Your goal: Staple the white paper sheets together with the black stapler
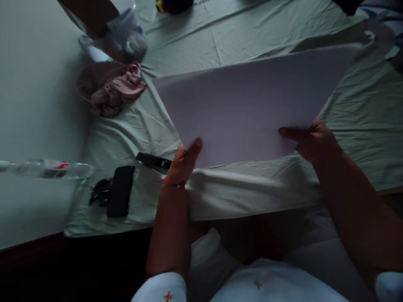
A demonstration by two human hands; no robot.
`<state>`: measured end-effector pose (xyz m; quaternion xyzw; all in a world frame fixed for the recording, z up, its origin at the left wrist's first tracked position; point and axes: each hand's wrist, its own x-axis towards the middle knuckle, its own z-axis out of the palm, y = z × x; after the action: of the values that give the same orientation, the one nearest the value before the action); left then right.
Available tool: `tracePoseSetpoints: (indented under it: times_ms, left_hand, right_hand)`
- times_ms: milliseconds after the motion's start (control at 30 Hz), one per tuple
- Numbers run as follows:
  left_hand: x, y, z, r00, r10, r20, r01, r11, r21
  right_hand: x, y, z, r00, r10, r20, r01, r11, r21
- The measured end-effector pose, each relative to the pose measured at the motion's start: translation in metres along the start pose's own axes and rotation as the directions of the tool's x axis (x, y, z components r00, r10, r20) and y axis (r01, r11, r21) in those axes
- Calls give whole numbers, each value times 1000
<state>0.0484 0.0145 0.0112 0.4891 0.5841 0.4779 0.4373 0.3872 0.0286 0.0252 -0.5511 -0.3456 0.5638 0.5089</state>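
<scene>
Sheet [242, 105]: you've got it in both hands, over the tabletop [252, 195], right of the black phone [121, 191] and farther from you than it. Wide, straight-edged, pale with a lilac-grey cast in the dim light. Face toward you is blank, smooth, no creases I can see. Far edge reads longer than the near one, so it looks like a trapezoid from your view. Can't tell if it's one layer or several, or whether any edge touches the cloth-covered surface.

Left hand [183, 161]: grip pinched on the near-left corner, thumb on top, fingers mostly hidden. Right hand [311, 140]: grip pinched at the near-right side, thumb flat across the face, fingers underneath out of sight.

Black bar [154, 161] with small lit marks sits between phone and your left hand. Pink cloth [118, 90] lies beyond the phone; clear bottle [50, 169] left of it.
</scene>
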Motion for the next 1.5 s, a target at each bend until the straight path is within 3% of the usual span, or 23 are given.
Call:
tracePoseSetpoints:
  times_ms: [200, 367, 433, 500, 567, 600, 633, 667, 700, 767, 867, 967, 1067, 1233, 1300, 1400, 1500]
  left_hand:
    - [2, -2, -1, 995, -95, -20, 95, 995, -7]
    - [-3, 12, -5, 999, 41, 17, -44, 979, 199]
    - [-8, 18, -11, 989, 141, -38, -129, 965, 228]
    - [-13, 22, -26, 949, 238, -209, -186, 953, 239]
    - [-17, 21, -48, 826, 360, -434, -195, 905, 379]
    - [-18, 18, -61, 774, 422, -473, -167, 856, 490]
    - [-19, 14, -74, 770, 464, -438, -120, 779, 615]
    - [-20, 10, -86, 788, 488, -374, -73, 679, 731]
    - [-21, 6, -97, 834, 467, -295, -36, 579, 815]
    - [-22, -1, -111, 907, 359, -221, 45, 439, 897]
    - [-22, -4, -115, 959, 222, -177, 89, 359, 929]
    - [-25, 5, -108, 968, 195, -160, 77, 376, 923]
    - [-30, 18, -99, 980, 184, -77, -10, 428, 904]
    - [-32, 20, -80, 974, 147, 174, -227, 535, 814]
    - [-29, 11, -72, 966, 132, 223, -259, 555, 791]
    - [-23, -1, -62, 960, 164, 227, -280, 576, 768]
    - [-20, -5, -57, 964, 202, 175, -263, 593, 761]
  right_hand:
    - [1, 5, -5, 992, 90, 89, -89, 996, -12]
    - [4, 10, -6, 992, 114, 47, -110, 990, -92]
    - [5, 10, -7, 993, 121, 4, -119, 977, -179]
    - [4, 8, -8, 989, 148, -27, -149, 942, -302]
    - [2, 7, -10, 985, 167, -36, -168, 904, -392]
    - [1, 7, -11, 985, 168, -33, -167, 894, -416]
    - [0, 7, -12, 986, 162, -31, -159, 890, -427]
    - [-1, 7, -13, 988, 151, -28, -149, 890, -430]
    - [-2, 7, -14, 989, 146, -25, -142, 888, -436]
    - [-3, 8, -17, 990, 139, -36, -141, 886, -442]
    - [-3, 11, -19, 990, 124, -60, -138, 903, -407]
    - [-2, 17, -22, 996, 92, -21, -93, 937, -337]
    - [-3, 18, -22, 996, 94, -9, -93, 961, -259]
    - [-12, -7, -12, 955, 174, -239, -235, 938, -255]
    - [-15, -19, -7, 945, 208, -254, -273, 928, -254]
    - [-18, -30, -3, 897, 253, -362, -372, 874, -312]
    - [-19, -31, -2, 911, 238, -337, -342, 892, -296]
